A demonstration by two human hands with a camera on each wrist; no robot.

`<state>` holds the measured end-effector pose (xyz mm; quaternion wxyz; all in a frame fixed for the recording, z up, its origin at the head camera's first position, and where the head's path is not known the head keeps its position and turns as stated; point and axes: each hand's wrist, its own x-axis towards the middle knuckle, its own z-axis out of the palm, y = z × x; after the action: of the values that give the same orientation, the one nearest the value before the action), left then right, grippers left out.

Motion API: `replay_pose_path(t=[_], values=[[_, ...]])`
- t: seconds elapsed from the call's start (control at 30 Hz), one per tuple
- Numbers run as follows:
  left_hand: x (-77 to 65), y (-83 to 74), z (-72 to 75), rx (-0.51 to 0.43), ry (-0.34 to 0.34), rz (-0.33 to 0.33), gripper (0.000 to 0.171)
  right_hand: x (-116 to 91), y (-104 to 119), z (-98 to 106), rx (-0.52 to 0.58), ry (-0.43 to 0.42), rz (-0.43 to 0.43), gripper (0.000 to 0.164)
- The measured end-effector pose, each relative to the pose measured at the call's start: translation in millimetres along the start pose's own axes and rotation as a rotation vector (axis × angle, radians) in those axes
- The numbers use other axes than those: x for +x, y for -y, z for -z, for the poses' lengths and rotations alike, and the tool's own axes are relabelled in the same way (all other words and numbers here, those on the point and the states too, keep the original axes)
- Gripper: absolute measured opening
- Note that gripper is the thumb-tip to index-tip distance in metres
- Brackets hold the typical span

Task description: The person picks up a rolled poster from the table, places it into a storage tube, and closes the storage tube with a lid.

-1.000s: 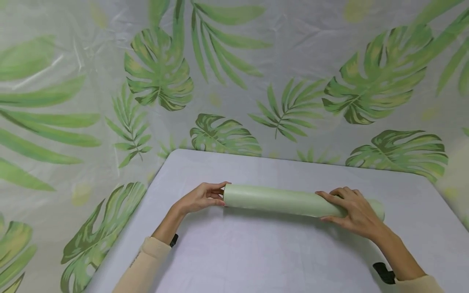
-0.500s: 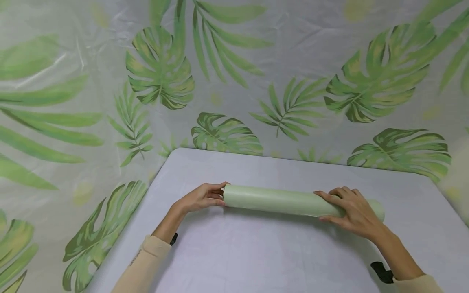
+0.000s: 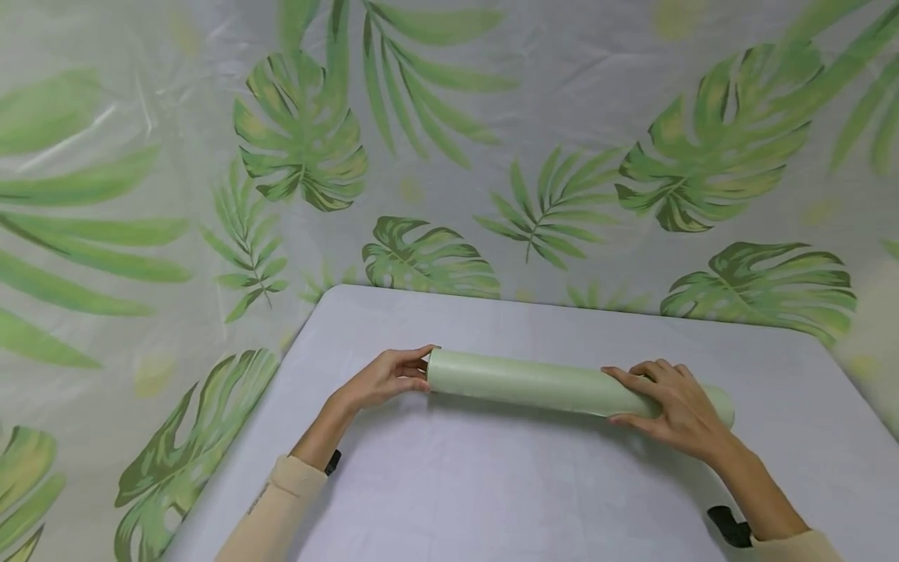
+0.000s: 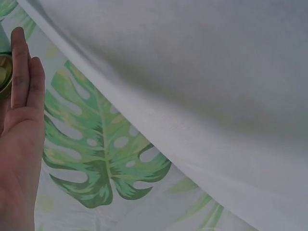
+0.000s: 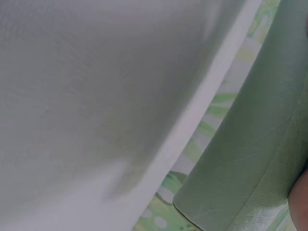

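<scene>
A long pale green tube (image 3: 520,382), perhaps a roll, is held crosswise above the white table (image 3: 449,499), sloping slightly down to the right in the head view. My left hand (image 3: 382,380) pinches its left end between the thumb and fingers. That end looks round and brassy in the left wrist view, where only a sliver of the tube's end (image 4: 6,74) shows beside the left hand (image 4: 21,130). My right hand (image 3: 677,406) grips the tube near its right end, thumb in front and fingers over the top. Up close, the right wrist view shows a lengthwise seam along the tube (image 5: 250,144).
A sheet printed with green leaves (image 3: 435,257) stands behind the table and runs down its left side. The table's far edge (image 3: 562,307) lies just beyond the tube. A dark strap (image 3: 730,527) hangs at the right wrist.
Both hands keep their hold, and the tube has barely moved. Its left end sits very slightly higher in the head view.
</scene>
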<state>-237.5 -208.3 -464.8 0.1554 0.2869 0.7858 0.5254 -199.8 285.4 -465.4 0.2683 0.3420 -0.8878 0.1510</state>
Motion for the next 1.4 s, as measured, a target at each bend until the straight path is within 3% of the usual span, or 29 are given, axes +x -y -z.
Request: replay_pose_path(t=[0.17,0.5,0.77,1.0,1.17,1.4], values=[[2.8,-0.1,-1.9,0.015,0.053,0.008,0.072,-5,-3,1,-0.008,0.004,0.013,0.082],[0.7,-2.0,2.1,0.146,0.093,0.031,0.075,-5,-3,-6,0.003,0.027,0.009,0.083],[-1.8,-3.4,6.8,0.170,0.048,0.024,0.073,2,-2,-9,0.010,0.031,0.010,0.081],[1.4,-6.4,9.3,0.172,0.062,-0.015,0.071,9,-3,-5,0.023,0.005,0.014,0.079],[2.5,-3.3,8.5,0.168,0.066,0.001,0.072,10,-3,-8,0.032,-0.003,0.010,0.079],[4.9,-6.0,15.1,0.195,0.016,0.023,0.071,8,-3,-19,0.055,-0.001,-0.033,0.081]])
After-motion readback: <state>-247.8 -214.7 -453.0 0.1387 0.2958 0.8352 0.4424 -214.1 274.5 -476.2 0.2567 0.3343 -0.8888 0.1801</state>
